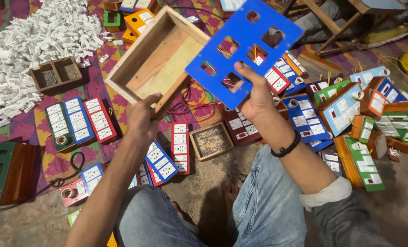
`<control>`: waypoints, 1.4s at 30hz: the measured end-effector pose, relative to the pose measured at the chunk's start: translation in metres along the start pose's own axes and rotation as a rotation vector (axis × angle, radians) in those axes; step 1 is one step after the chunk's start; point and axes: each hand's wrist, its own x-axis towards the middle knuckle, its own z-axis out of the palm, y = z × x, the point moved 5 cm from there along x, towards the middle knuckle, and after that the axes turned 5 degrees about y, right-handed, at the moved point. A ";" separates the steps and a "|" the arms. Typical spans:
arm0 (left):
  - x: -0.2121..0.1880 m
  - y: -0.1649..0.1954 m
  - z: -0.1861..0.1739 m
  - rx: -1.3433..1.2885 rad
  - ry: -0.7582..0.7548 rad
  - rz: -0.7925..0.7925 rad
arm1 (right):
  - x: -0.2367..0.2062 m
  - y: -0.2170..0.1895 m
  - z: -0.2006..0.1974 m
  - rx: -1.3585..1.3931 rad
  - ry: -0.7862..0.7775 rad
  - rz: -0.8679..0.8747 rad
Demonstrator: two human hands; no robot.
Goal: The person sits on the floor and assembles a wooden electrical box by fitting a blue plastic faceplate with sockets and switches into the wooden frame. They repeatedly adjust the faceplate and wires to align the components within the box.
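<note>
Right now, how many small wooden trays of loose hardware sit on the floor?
2: a two-compartment tray beside the white pile at left, and a single tray at centre. The held wooden box and blue panel may hide more.

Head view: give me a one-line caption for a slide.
Left hand holds a wooden box, right hand a blue cut-out panel, above finished switchboards.

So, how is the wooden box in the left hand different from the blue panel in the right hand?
The wooden box is bare, unpainted wood; the blue panel is bright blue. The box is a deep open frame with four walls; the panel is a thin flat sheet. The panel has several cut-out holes; the box walls show none. The left hand grips the box by its corner; the right hand pinches the panel's lower edge. Both are rectangular and held up.
</note>
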 end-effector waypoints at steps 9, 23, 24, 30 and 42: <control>-0.011 0.008 0.014 -0.031 -0.052 0.004 | -0.033 -0.001 0.052 0.024 -0.341 0.062; 0.013 -0.007 -0.005 0.294 -0.003 0.085 | -0.026 -0.005 0.034 0.085 -0.375 0.126; 0.014 -0.007 -0.006 0.305 0.007 0.093 | -0.026 -0.005 0.034 0.092 -0.378 0.133; 0.007 -0.006 -0.005 0.340 0.053 0.159 | -0.027 -0.002 0.031 0.119 -0.345 0.152; 0.006 -0.012 -0.001 0.191 0.060 0.150 | -0.028 -0.003 0.025 0.121 -0.376 0.120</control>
